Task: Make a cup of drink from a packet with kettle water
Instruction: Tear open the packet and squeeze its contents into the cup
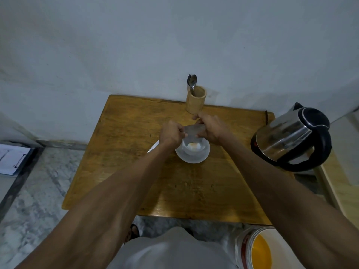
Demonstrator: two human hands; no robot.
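Note:
A small silvery packet [194, 131] is pinched between my left hand [172, 133] and my right hand [210, 129], directly above a white cup [192, 147]. The cup stands on a white saucer [194, 159] near the middle of the wooden table [120, 167]. Pale and orange powder lies in the bottom of the cup. A steel kettle [291, 136] with a black handle and lid stands at the table's right edge, apart from my hands. The packet's lower end is hidden behind my fingers.
A bamboo holder [196, 102] with spoons [192, 82] stands at the table's back edge against the wall. A thin pale object [153, 147] pokes out left of the saucer. A white bucket with orange contents [256, 249] sits on the floor at bottom right. A clipboard [11, 161] lies far left.

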